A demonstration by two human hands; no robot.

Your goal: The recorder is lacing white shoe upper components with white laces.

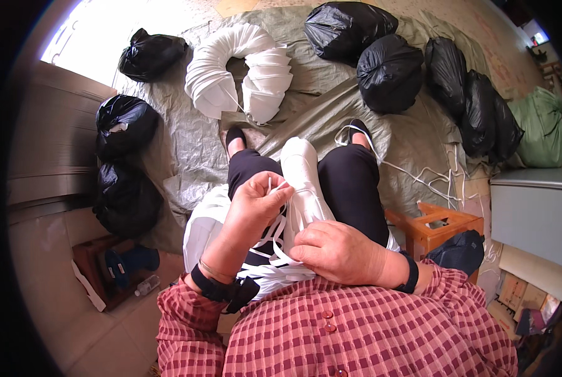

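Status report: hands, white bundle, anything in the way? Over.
Left hand pinching narrow white strip. Right hand curled at lower end of white cylindrical bundle, grip hidden. Bundle between dark-trousered legs. Loose flat white straps looped between hands.

The left hand (pixel 259 198) is raised ahead of the right, thumb and forefinger pinched together, its forearm (pixel 221 251) slanting up and inward. The right hand (pixel 340 251) sits nearer the torso, back upward, fingers curled, wrist (pixel 392 267) coming in from the side. Both elbows bend; the legs (pixel 350 185) are spread.
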